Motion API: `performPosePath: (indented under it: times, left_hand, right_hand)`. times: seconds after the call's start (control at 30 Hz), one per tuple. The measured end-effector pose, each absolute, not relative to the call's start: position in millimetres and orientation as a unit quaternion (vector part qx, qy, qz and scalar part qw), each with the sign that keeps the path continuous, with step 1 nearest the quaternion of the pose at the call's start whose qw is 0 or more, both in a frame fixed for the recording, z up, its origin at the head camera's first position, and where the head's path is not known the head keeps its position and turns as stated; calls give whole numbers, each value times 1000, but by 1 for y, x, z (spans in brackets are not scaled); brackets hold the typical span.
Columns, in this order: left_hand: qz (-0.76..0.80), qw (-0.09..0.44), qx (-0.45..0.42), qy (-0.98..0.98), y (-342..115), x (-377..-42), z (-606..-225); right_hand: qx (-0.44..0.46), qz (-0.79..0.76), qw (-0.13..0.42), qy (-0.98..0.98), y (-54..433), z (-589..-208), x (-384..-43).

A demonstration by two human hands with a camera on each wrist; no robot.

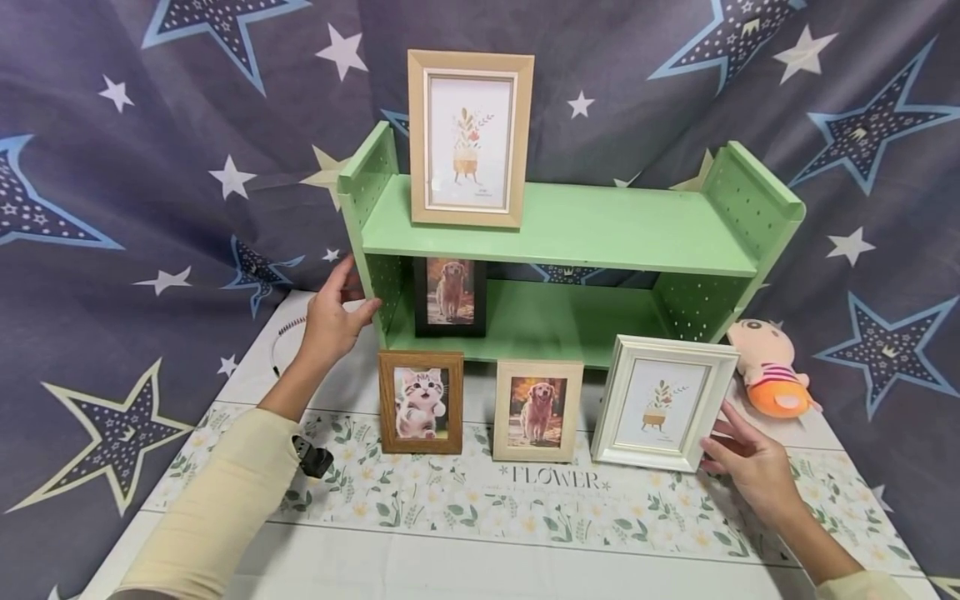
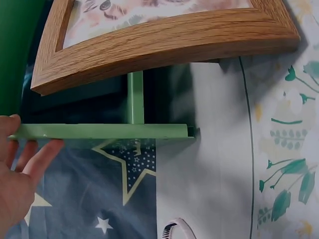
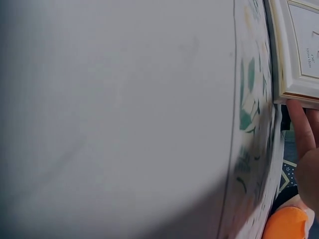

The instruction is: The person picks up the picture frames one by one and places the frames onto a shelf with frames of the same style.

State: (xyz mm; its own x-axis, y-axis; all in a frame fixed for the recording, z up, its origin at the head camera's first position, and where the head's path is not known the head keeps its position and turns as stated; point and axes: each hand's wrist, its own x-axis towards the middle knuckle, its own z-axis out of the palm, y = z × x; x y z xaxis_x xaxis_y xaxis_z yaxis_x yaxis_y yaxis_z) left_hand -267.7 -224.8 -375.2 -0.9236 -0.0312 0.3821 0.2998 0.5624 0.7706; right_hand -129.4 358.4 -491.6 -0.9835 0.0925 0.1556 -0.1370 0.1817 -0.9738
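White picture frame point(image 1: 624, 400) stands on the surface point(image 1: 390, 567), five o'clock from the green shelf point(image 1: 615, 221). I see the right hand point(image 1: 756, 467) touch it at four o'clock, fingers straight. The left hand point(image 1: 333, 321) pinches the shelf's nine o'clock side.

The shelf point(image 1: 615, 221) is green, the curtain point(image 1: 247, 133) star-patterned.

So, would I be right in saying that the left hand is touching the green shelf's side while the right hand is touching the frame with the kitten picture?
Not quite: the head view shows the right hand touching the white frame with the plant picture. The left hand does touch the green shelf's side.
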Motion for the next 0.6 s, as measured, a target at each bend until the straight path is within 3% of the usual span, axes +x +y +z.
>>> performPosePath:
  times: [0.6]
  left_hand:
    - [-439,186,-82,-875,-227,-268,-375]
  right_hand:
    - [10,667,94,-739,355,-490,-128]
